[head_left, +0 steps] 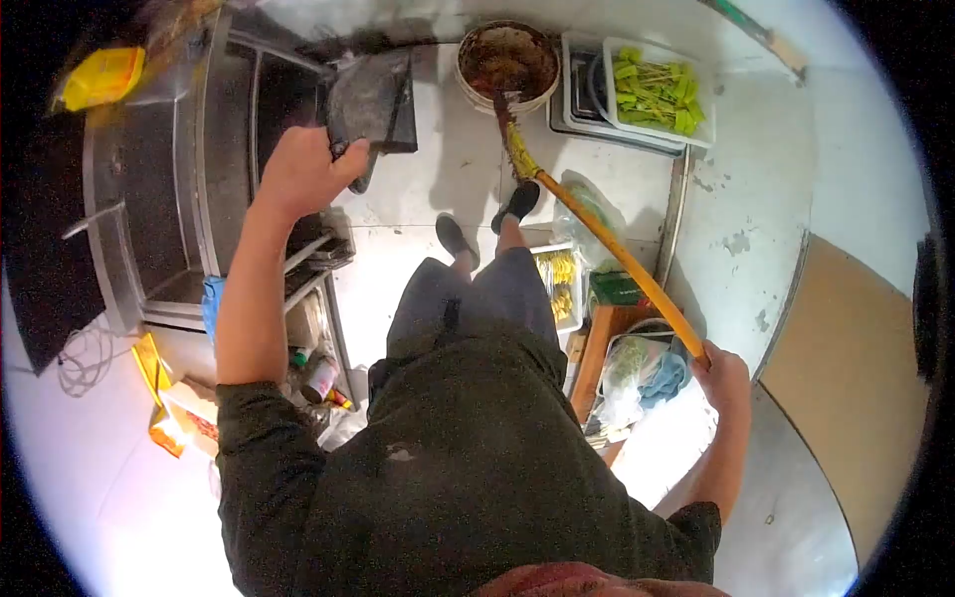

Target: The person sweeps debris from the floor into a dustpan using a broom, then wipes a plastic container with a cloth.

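My left hand is closed around the handle of a dark, flat-panned dustpan, held out ahead near the metal cabinet at the left. My right hand grips the upper end of a broom with a long orange handle. The broom slants forward and left across the floor. Its yellow-and-dark lower end reaches a round bucket by the far wall and overlaps its rim. Whether the broom touches the bucket's inside, I cannot tell. The bucket's inner wall looks brown and dirty.
A white crate of leafy green stalks stands right of the bucket. Metal shelving lines the left. Near my right leg are a basket of yellow items, a plastic bag and a wooden board. Beneath me is pale tiled floor.
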`<state>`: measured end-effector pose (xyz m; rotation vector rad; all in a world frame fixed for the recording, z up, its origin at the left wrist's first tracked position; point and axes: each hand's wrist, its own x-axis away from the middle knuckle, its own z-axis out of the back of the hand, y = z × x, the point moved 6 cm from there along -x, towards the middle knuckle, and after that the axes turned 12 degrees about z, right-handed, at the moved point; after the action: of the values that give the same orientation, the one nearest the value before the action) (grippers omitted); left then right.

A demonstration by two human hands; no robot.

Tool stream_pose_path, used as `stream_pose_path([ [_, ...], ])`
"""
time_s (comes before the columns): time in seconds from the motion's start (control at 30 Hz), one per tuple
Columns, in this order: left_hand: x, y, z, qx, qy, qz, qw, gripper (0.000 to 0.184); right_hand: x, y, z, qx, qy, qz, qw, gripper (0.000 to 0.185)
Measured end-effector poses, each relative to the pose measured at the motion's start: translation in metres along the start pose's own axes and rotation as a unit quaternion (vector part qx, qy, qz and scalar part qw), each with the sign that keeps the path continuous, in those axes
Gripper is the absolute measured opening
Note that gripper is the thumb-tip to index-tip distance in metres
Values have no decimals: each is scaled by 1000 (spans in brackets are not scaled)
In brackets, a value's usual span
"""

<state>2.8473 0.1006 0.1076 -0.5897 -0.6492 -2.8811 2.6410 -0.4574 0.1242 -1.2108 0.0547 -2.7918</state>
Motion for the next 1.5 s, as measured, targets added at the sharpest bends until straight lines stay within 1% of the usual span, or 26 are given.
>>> stream_pose_path([
  [0.03, -6, -28, -14, 5, 10, 22, 1000, 46, -8, -4, -12, 26, -5, 15, 1000, 37],
  [0.1, -25, -79, -54, 15, 33, 65, 997, 46, -41, -10, -40, 31, -21, 3, 999, 37],
  [0.17, -44, -129, -101, -3, 37, 113, 993, 50, -79, -25, -64, 32, -40, 5, 999, 36],
  [0.2, -52, -145, -122, -8, -27, 161, 987, 52, -103, -37, -73, 32, -48, 14, 998, 34],
  [0.23, -60, -167, -147, 24, -42, 197, 979, 54, -129, -45, -83, 29, -55, 17, 998, 32],
  [0.27, -62, -181, -166, 11, -30, 190, 981, 53, -153, -54, -98, 22, -64, 19, 998, 30],
  [0.3, -69, -190, -179, -1, -13, 180, 984, 53, -179, -62, -114, 29, -36, 39, 998, 28],
  [0.33, -71, -200, -190, 12, -22, 200, 979, 53, -201, -70, -129, 36, -12, 57, 998, 26],
  [0.4, -76, -212, -215, 36, -46, 232, 971, 53, -236, -87, -152, 19, -9, 30, 999, 23],
  [0.47, -80, -229, -243, 22, -59, 257, 964, 53, -258, -122, -154, 20, -23, 41, 999, 22],
  [0.5, -81, -236, -253, 17, -62, 270, 961, 53, -266, -133, -167, 0, -12, 59, 998, 20],
  [0.53, -79, -233, -260, 53, -78, 287, 953, 55, -270, -148, -170, 0, -25, 61, 998, 20],
  [0.6, -83, -235, -269, 70, -113, 299, 945, 57, -276, -170, -176, -26, -47, 72, 996, 21],
  [0.67, -78, -219, -257, 79, -144, 321, 933, 58, -272, -180, -181, -79, -67, 82, 991, 24],
  [0.77, -88, -245, -272, 31, -100, 288, 952, 58, -264, -168, -191, -146, -87, 121, 978, 30],
  [0.8, -86, -236, -262, 36, -126, 301, 945, 58, -251, -169, -179, -165, -76, 99, 978, 31],
  [0.9, -82, -243, -259, 82, -115, 285, 948, 56, -226, -160, -170, -132, -61, 72, 987, 32],
  [1.0, -66, -255, -248, 100, -91, 298, 945, 54, -207, -137, -168, -156, -54, 51, 985, 33],
  [1.1, -54, -266, -249, 122, -98, 274, 949, 53, -207, -125, -169, -74, -57, 34, 995, 33],
  [1.13, -54, -267, -253, 122, -95, 287, 945, 53, -210, -125, -167, -53, -30, 49, 997, 31],
  [1.2, -66, -265, -260, 123, -84, 312, 938, 54, -223, -126, -160, -43, -35, 41, 998, 29],
  [1.23, -69, -262, -265, 110, -85, 301, 943, 54, -223, -130, -163, -40, -48, 34, 997, 28],
  [1.33, -87, -251, -272, 81, -82, 269, 956, 57, -252, -138, -184, -12, -44, 25, 999, 26],
  [1.43, -94, -248, -273, 55, -113, 266, 956, 59, -281, -170, -209, -11, -81, 82, 993, 27],
  [1.47, -91, -243, -271, 31, -153, 283, 946, 60, -281, -176, -207, -35, -85, 103, 991, 27],
  [1.5, -89, -240, -271, 11, -156, 283, 946, 60, -281, -183, -195, -58, -86, 123, 987, 28],
])
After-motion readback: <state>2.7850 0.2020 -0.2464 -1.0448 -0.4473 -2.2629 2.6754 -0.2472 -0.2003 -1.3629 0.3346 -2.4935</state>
